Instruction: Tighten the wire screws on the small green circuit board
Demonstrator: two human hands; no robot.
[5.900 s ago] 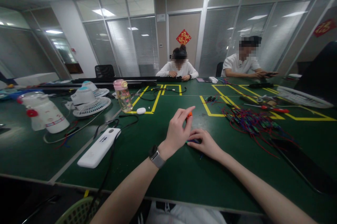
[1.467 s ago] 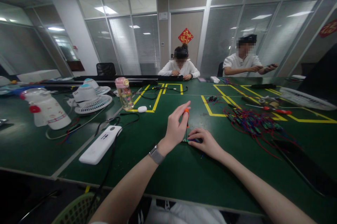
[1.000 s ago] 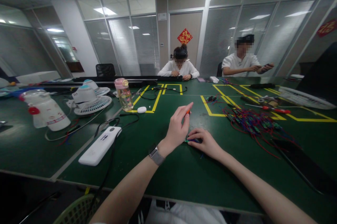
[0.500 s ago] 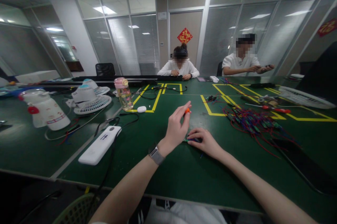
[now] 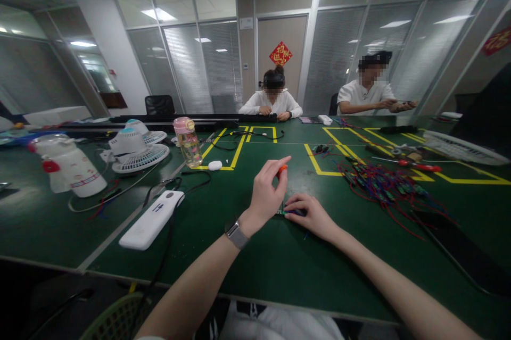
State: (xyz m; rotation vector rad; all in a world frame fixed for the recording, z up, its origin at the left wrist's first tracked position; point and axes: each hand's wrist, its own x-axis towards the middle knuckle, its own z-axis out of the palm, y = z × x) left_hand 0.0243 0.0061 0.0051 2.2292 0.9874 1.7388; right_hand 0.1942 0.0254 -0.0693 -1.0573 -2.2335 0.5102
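My left hand (image 5: 268,191), with a grey-banded watch on the wrist, is closed around a slim upright tool, apparently a screwdriver (image 5: 282,168). Only its orange end shows plainly between thumb and fingers, and the index finger is stretched past it. A thin dark shaft seems to come down below the hand towards a small green circuit board (image 5: 281,213) on the table. Fingertips of my right hand (image 5: 311,215) press on that board from the right and pin it down. Blue wire shows under the right hand, which hides most of the board.
Right of my hands lies a heap of wired circuit boards (image 5: 383,183), with a red-handled screwdriver (image 5: 419,165) behind and a dark flat panel (image 5: 455,249) nearby. On the left are a white power bank (image 5: 151,221), fans (image 5: 139,151) and bottles (image 5: 187,143). Two people sit across the table.
My left hand has dipped slightly and its fingers have shifted around the orange end, the index finger now more stretched out. My right hand and the board stay in place.
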